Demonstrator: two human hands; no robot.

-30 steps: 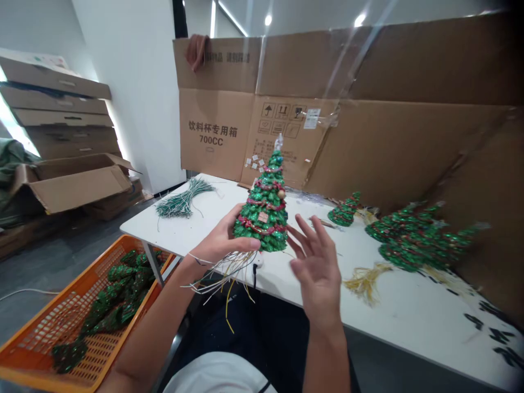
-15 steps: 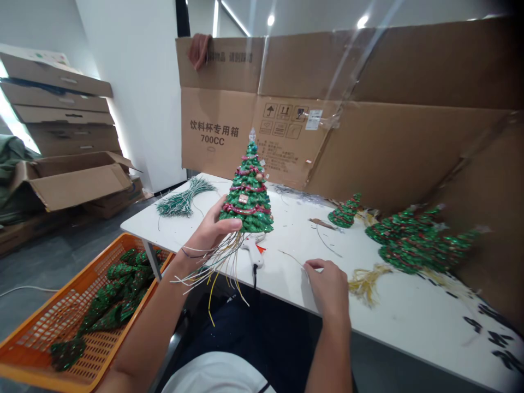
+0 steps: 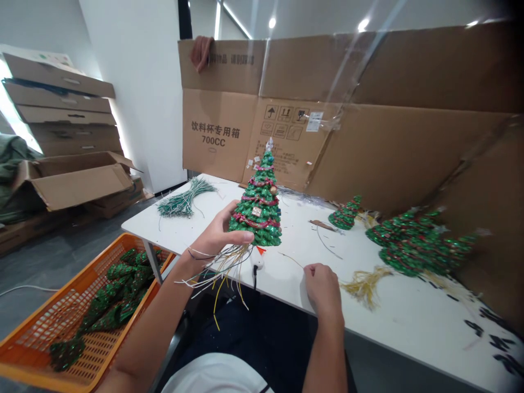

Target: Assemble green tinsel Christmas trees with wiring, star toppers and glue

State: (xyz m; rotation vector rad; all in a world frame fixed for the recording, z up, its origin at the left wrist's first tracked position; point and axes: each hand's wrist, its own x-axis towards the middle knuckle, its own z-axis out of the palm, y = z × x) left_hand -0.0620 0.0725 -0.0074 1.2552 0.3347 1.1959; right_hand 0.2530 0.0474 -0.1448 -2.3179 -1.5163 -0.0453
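Note:
My left hand [image 3: 231, 232] is wrapped round the lower edge of a small green Christmas tree ornament [image 3: 260, 210], held upright over the table. Red garlands, small gift shapes and a clear star top decorate it. Loose white and yellow wires [image 3: 223, 270] hang from its base past my wrist. Behind the base lies a white glue gun [image 3: 257, 262], mostly covered. On the table near the front edge, my right hand [image 3: 323, 286] is closed, its fingertips at the end of a thin wire [image 3: 292, 258]; the pinch itself is partly hidden.
Several decorated trees [image 3: 421, 243] lie at the right, beside a yellow wire bundle [image 3: 365, 285]. A green wire bundle [image 3: 186, 199] lies at the table's back left. An orange crate [image 3: 118, 355] of green trees stands at lower left. Cardboard [image 3: 229, 109] walls the back.
The tree in my left hand has shifted right and slightly down and turned a little, now covering more of the glue gun. My right hand has curled tighter and moved slightly left.

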